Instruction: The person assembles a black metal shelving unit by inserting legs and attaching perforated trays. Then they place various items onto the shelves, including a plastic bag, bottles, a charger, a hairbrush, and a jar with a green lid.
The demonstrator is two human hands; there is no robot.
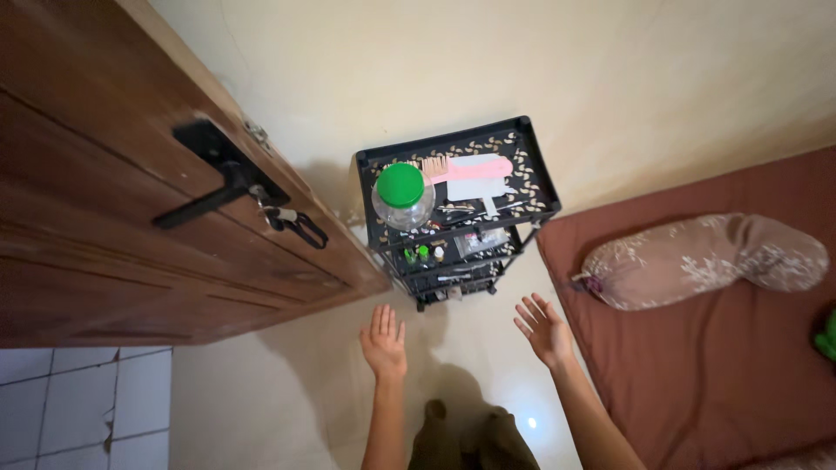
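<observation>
Reaching out low in the middle of the frame, the left hand [384, 341] and right hand [544, 330] are both spread wide and hold nothing (fingers apart), near the black shelf rack [537, 178] with its green-lidded jar [402, 196].

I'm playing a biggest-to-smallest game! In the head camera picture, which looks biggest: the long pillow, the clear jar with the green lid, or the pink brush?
1. Long pillow, on the brown mattress, by far the largest.
2. Clear jar with the green lid.
3. Pink brush, longer but thinner than the jar, so those two are close.
</observation>
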